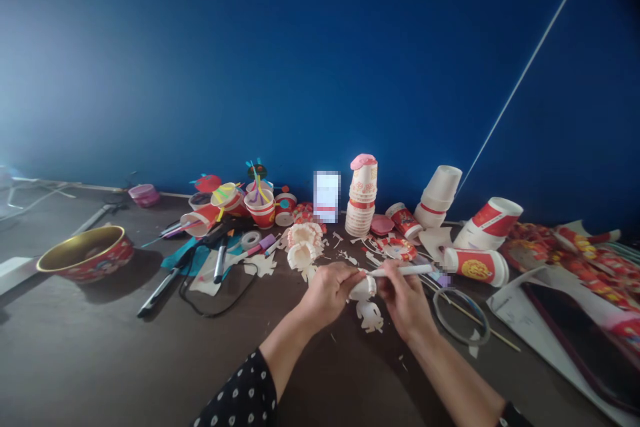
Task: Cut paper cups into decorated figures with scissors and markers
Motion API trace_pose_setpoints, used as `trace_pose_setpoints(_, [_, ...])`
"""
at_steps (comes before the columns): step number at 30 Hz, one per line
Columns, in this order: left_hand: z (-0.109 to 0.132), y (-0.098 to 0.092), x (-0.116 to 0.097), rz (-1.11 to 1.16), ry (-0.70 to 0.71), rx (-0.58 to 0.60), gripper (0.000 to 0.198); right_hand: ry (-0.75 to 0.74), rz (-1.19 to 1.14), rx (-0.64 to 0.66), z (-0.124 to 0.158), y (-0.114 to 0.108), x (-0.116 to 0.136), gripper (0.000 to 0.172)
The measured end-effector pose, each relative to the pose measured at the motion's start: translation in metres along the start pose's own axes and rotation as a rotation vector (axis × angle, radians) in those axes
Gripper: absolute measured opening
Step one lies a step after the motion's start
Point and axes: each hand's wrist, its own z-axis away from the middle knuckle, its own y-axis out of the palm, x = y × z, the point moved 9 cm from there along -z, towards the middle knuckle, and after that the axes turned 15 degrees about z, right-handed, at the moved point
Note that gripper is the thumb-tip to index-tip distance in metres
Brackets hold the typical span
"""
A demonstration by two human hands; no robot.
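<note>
Pinching a white paper cup point(363, 288) with the left hand point(327, 290), narrow grip, fingers point(349, 275) closed against the cup's side. Cup sitting just right of the left hand, between both hands, with cut paper strips point(370, 315) curling below it over the table. Gripping a white pen point(403, 271) in the right hand point(405, 300), narrow grip around the barrel, pen lying roughly level, its left end just above the cup's rim. Black polka-dot sleeve point(240, 390) on the left forearm; black band point(513, 415) at the right wrist.

Scattering of small paper offcuts point(347, 255) across the dark brown table point(100, 353). Lying just right of the hands: thin wire ring point(460, 315) and wooden stick point(493, 329). Beyond the hands: frilled white cut cups point(303, 245), roll of tape point(251, 240), black markers point(160, 291), black cable point(215, 301). Farther left, gold-lined red bowl point(85, 253). Right side: dark tablet or phone point(575, 347) on white paper point(510, 310), red cup point(475, 265) on its side with gold round emblem, red patterned paper point(565, 260).

Farthest: tall stack of patterned cups point(363, 197), tilted white cups point(437, 190), cups holding coloured strips point(259, 207), against blue wall point(300, 67). Printed cup markings showing only as patterns, no readable words. White card point(327, 197) blurred out, unreadable.
</note>
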Motion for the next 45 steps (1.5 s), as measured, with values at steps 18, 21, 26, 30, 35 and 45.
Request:
trace_pose_setpoints(18, [0.014, -0.018, 0.082, 0.500, -0.485, -0.421, 0.011, -0.182, 0.329, 0.069, -0.006, -0.008, 0.009, 0.019])
trace_pose_setpoints(21, [0.013, -0.023, 0.073, 0.231, -0.415, -0.386, 0.011, -0.236, 0.419, 0.068, -0.005, -0.004, 0.016, 0.016])
trace_pose_setpoints(26, [0.016, -0.019, 0.074, -0.031, -0.466, -0.323, 0.017, -0.248, 0.444, 0.070, -0.003, -0.001, 0.018, 0.016])
trace_pose_setpoints(30, [0.018, -0.012, 0.072, -0.137, -0.529, -0.252, 0.025, -0.227, 0.454, 0.110, 0.000, 0.005, 0.013, 0.015])
trace_pose_setpoints(35, [0.019, -0.004, 0.068, -0.278, -0.587, -0.150, 0.035, -0.218, 0.557, 0.107, 0.004, 0.010, 0.012, 0.018])
trace_pose_setpoints(45, [0.017, 0.003, 0.062, -0.396, -0.570, -0.082, 0.037, -0.247, 0.713, 0.030, -0.002, 0.002, 0.009, 0.018])
